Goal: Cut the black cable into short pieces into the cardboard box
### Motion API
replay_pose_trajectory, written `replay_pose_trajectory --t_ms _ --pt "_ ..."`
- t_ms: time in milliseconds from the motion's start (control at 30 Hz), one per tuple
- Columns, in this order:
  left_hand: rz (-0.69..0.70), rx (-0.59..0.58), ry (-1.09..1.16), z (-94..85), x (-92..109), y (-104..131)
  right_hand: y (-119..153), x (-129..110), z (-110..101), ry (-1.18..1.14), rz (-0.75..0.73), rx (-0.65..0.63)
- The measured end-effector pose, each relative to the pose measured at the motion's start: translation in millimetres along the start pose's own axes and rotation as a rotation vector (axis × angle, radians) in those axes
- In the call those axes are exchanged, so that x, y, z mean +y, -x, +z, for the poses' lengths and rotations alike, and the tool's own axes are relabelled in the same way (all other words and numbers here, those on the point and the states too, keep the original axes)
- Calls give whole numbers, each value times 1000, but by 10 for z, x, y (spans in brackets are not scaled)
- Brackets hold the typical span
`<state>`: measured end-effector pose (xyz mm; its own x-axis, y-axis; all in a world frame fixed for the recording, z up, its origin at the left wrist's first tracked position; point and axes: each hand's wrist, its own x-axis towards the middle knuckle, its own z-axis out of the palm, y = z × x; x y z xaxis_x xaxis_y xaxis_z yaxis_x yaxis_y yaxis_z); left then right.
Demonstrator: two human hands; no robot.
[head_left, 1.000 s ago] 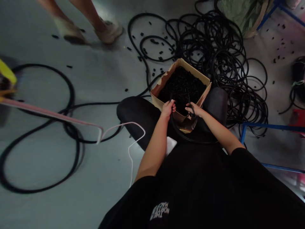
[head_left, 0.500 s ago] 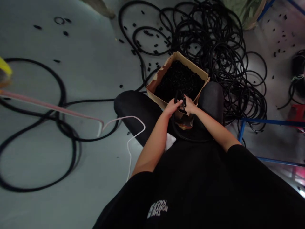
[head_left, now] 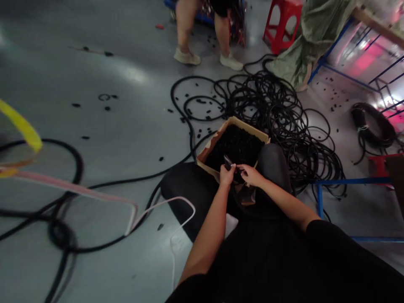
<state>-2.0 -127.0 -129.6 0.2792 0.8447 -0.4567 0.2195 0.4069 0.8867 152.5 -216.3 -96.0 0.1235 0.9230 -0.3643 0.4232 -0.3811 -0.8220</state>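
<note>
A cardboard box (head_left: 205,149) with torn edges sits between my knees, filled with short black pieces (head_left: 235,145). Over its near edge my left hand (head_left: 226,174) is closed around a dark, elongated object (head_left: 227,160) that sticks up past the thumb and carries a pale glint. Right beside it, my right hand (head_left: 251,174) has its fingers curled in against something black; what it grips is too dark to make out. A black hose (head_left: 235,198) loops from below the hands across my lap.
A tangled heap of black hose (head_left: 268,97) lies behind the box, with small black bits scattered around. More hose (head_left: 75,248) loops at left, near a blurred pink-white bar (head_left: 78,189). A blue metal frame (head_left: 353,182) stands right. Another person's legs (head_left: 186,25) and a red stool (head_left: 280,25) are farther back.
My view has tilted up, bringing the person's legs and the red stool into sight. Both hands stay at the box's near edge; the dark object now sticks up more plainly from the left one.
</note>
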Motion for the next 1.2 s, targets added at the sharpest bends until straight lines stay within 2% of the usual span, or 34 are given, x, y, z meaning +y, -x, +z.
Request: replay_pose_trajectory --t_ms 67,200,300,433,600,767,833,967,1200 --pt "-2 86 38 50 48 29 36 -27 -61 -40 -44 102" --pt "18 108 88 101 125 122 131 -119 -202 -103 -76 202" --pt "45 91 102 68 136 145 137 -177 -231 -142 -20 164" --pt "73 103 104 -45 101 96 16 -276 -114 -211 40 113" --pt "74 117 112 -168 36 26 -163 -384 71 -195 33 52" --pt "75 158 146 -176 1 2 -242 -336 142 -179 28 19" --pt "63 172 155 -166 -13 -8 -225 -292 142 -109 37 50" --pt "53 162 175 -150 -73 -41 -129 -187 111 180 49 101" --pt "-31 12 183 0 -128 -45 123 -29 105 453 68 -19"
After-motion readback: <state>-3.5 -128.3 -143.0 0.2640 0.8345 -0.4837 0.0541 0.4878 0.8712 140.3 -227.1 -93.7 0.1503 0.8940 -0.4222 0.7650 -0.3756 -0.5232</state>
